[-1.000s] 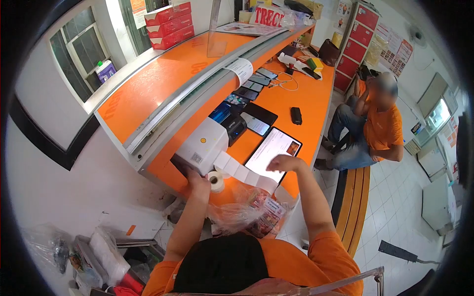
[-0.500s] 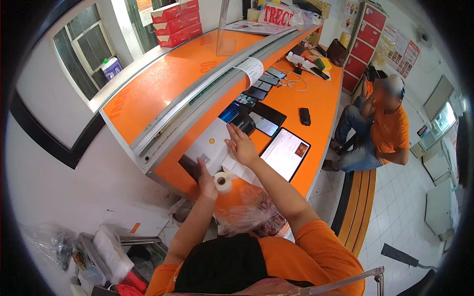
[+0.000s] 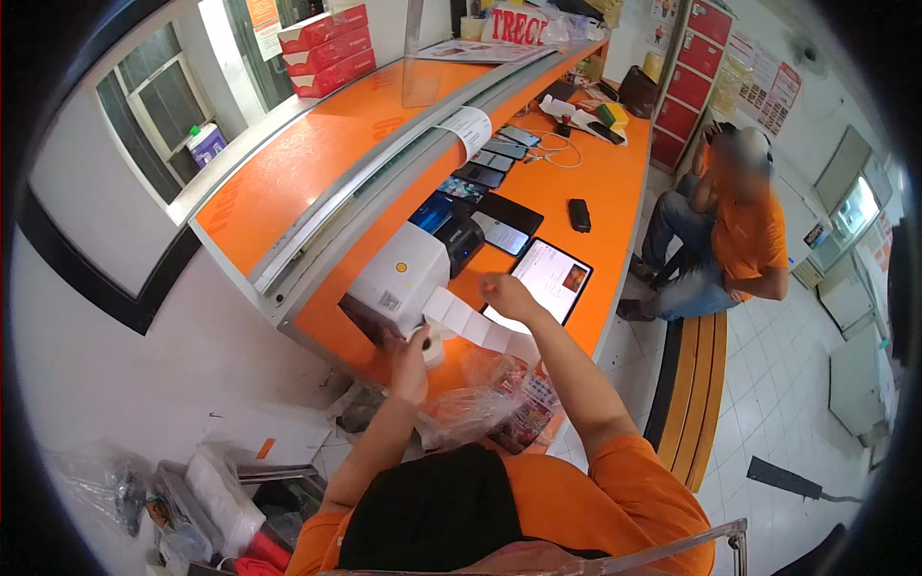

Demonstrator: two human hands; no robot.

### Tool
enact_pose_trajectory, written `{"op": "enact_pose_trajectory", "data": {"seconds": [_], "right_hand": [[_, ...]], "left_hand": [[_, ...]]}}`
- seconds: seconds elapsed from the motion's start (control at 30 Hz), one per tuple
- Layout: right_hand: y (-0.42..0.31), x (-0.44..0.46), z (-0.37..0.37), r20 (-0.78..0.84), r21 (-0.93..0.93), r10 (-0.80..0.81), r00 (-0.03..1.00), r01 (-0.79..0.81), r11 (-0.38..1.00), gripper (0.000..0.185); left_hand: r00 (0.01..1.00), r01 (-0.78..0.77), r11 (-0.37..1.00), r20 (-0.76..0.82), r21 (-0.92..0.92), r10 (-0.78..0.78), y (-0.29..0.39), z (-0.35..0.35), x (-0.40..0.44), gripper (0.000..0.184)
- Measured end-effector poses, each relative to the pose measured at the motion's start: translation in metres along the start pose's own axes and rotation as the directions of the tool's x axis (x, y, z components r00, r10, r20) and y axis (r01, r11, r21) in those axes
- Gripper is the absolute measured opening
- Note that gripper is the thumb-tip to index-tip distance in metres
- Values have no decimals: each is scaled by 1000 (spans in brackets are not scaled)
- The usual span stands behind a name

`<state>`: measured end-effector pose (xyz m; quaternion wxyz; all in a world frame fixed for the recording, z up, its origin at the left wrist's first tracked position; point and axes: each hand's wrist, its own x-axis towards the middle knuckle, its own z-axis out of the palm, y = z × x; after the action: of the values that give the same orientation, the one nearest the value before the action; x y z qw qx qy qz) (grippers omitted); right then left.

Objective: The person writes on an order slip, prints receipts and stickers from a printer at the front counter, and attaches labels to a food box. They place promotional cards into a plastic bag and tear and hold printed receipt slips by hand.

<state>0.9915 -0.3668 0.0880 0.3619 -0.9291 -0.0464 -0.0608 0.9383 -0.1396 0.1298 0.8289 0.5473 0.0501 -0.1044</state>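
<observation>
A white and dark label printer (image 3: 401,264) stands on the orange counter, with a long strip of white labels (image 3: 471,322) running out toward the right. My left hand (image 3: 408,365) is at the printer's near lower corner, thumb and fingers apart, beside a white label roll (image 3: 433,349); whether it grips the roll is unclear. Over the left edge of a lit tablet (image 3: 547,288), my right hand (image 3: 511,297) hangs with its fingers curled in, and nothing shows in them. A clear plastic bag (image 3: 471,413) with printed packets lies at the near edge.
Several phones (image 3: 499,233) and a black handheld device (image 3: 579,215) lie farther along the counter. Red boxes (image 3: 327,53) are stacked on the upper ledge. To the right a person in an orange shirt (image 3: 749,230) sits on a wooden bench (image 3: 696,394).
My right hand has left the printer's top and moved right and down, its fingers now curled. The label strip shows longer and more spread out. My left hand has shifted slightly.
</observation>
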Motion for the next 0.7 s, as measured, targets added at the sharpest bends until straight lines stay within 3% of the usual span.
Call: {"op": "enact_pose_trajectory", "data": {"seconds": [0.07, 0.1, 0.2, 0.27, 0.33, 0.4, 0.5, 0.6, 0.7], "right_hand": [[11, -27, -7, 106, -21, 91, 990, -89, 996, 28], [20, -39, -5, 119, 7, 91, 989, -92, 996, 28], [34, -58, 3, 150, 12, 122, 981, -125, 992, 33], [33, -59, 3, 192, -70, 164, 968, -153, 986, 35], [30, -58, -6, 269, 8, 225, 937, -235, 972, 39], [23, -59, -19, 333, 107, 249, 909, -299, 948, 37], [0, -70, -38, 273, 335, 238, 932, -324, 885, 23], [-20, -81, -41, 167, 653, 288, 943, -324, 685, 16], [-49, -94, -51, 103, 694, 262, 960, -258, 672, 17]], "left_hand": [[997, -78, 996, 17, 48, 77, 5, 20, -30, 59], [987, -111, 986, 127, 122, 96, -38, -3, -12, 54], [929, 10, 937, 344, 349, -138, -26, 24, -32, 49], [888, -33, 895, 423, 445, -178, -37, 28, -27, 32], [832, -65, 832, 490, 550, -259, -54, 24, -14, 26], [832, -70, 854, 502, 516, -235, -68, 21, -12, 24], [871, -84, 857, 456, 508, -185, -74, 21, -12, 27], [926, -18, 907, 350, 421, -144, -68, 28, -20, 31], [936, -46, 968, 348, 248, -45, -66, 31, -18, 30]]}}
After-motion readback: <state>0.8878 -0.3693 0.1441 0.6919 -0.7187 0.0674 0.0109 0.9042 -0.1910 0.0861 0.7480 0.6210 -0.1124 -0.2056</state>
